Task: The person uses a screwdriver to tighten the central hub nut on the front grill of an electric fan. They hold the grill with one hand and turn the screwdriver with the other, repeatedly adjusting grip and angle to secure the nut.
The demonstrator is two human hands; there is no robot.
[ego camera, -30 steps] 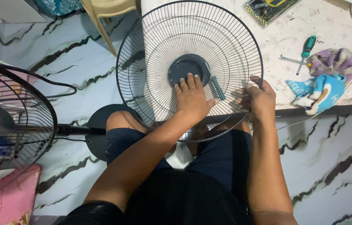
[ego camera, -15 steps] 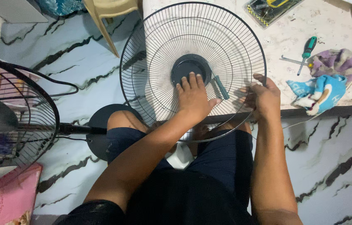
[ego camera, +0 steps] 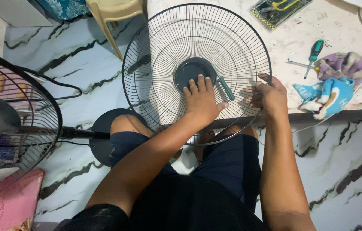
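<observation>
A seated lap in dark shorts (ego camera: 228,171) is seen nearest the camera, with both forearms stretched forward over the knees. A round black wire fan guard (ego camera: 163,51) is propped half on the lap and half over the edge of the pale counter (ego camera: 330,25), its lower rim hanging off the dark counter edge. The left hand (ego camera: 202,102) is laid flat on the wires, fingers spread and reaching onto the guard's dark round hub (ego camera: 191,70) — nothing is enclosed by it. The right hand (ego camera: 271,96) is set at the guard's right rim, its fingers curled about the outer wires in a pinching hold. A small teal bar (ego camera: 226,88) is seen between the two hands, lying against the wires beside the hub. To the left, on the marbled floor (ego camera: 61,47), a standing fan (ego camera: 14,119) is placed, its cage facing up and its pole running to a round base behind the knee. Farther off on the counter, crumpled cloths (ego camera: 330,92) lie to the right, a green-handled screwdriver (ego camera: 313,53) past them, and a tool tray (ego camera: 281,10) near the far edge. A beige plastic chair (ego camera: 112,13) stands beyond the guard.
</observation>
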